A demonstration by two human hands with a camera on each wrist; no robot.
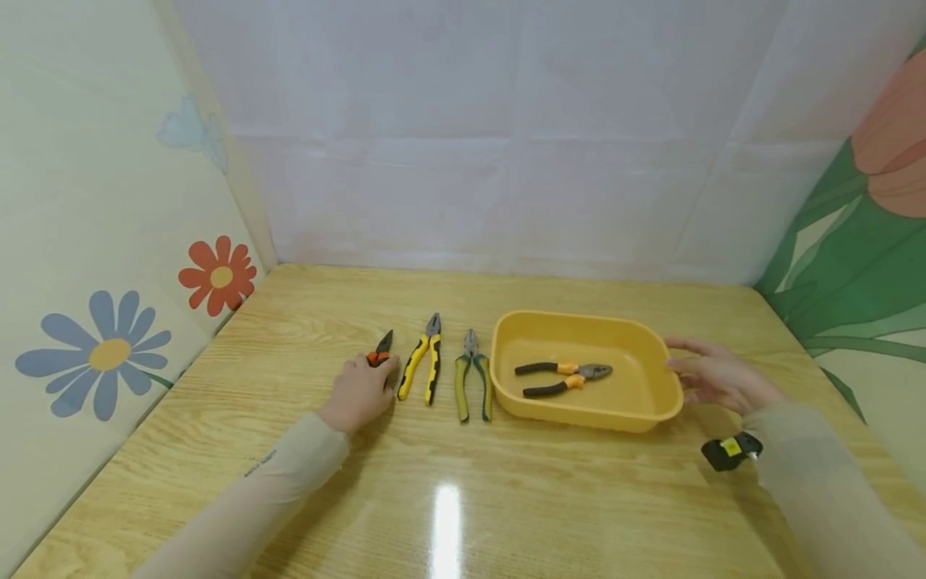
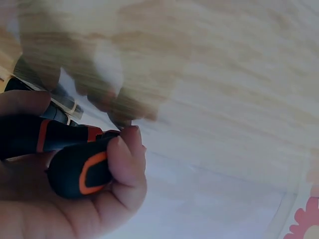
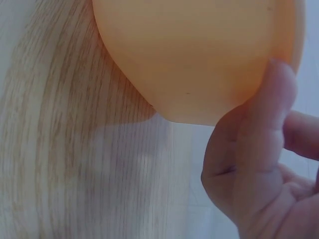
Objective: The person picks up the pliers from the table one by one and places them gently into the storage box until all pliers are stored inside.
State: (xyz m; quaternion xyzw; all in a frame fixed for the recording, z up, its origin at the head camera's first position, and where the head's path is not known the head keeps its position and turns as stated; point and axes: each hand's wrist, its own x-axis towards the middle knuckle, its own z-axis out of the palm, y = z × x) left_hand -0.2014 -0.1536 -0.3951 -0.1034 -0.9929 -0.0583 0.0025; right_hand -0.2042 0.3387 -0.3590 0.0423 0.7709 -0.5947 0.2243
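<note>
My left hand holds a pair of pliers with black-and-orange handles, fingers curled round the grips. Their dark pointed nose faces away from me; the left wrist view shows the handles in the palm. On the right, my right hand touches the outer end of a yellow plastic basin, its thumb lying against the outside wall. Inside the basin lies a pair of combination pliers with black-and-orange handles.
Between the left hand and the basin lie yellow-and-black pliers and green-handled pliers, noses pointing away. All rest on a wooden table. A pale backdrop stands behind, with flower-printed panels at both sides.
</note>
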